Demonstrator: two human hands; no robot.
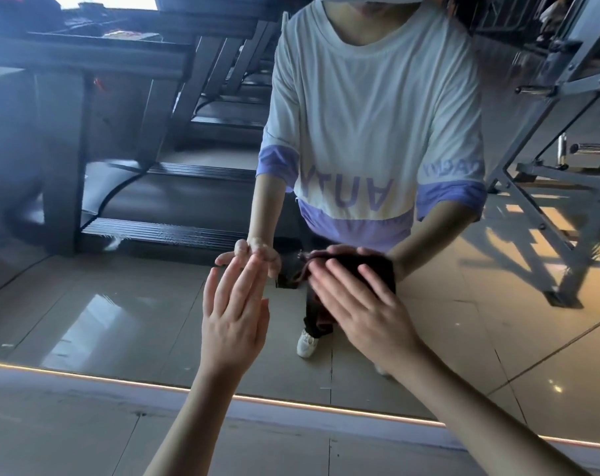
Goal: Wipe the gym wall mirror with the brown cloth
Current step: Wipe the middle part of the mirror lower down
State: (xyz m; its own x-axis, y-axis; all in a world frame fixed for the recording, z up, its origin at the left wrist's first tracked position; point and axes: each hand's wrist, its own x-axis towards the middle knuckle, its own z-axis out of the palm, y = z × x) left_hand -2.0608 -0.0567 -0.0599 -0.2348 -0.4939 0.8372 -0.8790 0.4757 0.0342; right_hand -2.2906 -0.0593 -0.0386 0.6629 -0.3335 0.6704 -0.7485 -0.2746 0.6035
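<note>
The gym wall mirror (126, 304) fills most of the view and reflects a person in a white and purple shirt. My right hand (360, 307) presses the dark brown cloth (377, 267) flat against the glass with straight, spread fingers. The cloth bunches under the palm, and a fold shows at its left edge. My left hand (233, 314) is raised beside it with straight fingers, its fingertips at or near the glass and holding nothing. Both hands sit low on the mirror, above its bottom edge.
A lit strip (85, 374) runs along the mirror's bottom edge above the tiled floor (68, 438). In the reflection, treadmills (175, 187) stand at the left and a metal gym machine frame (549, 132) at the right.
</note>
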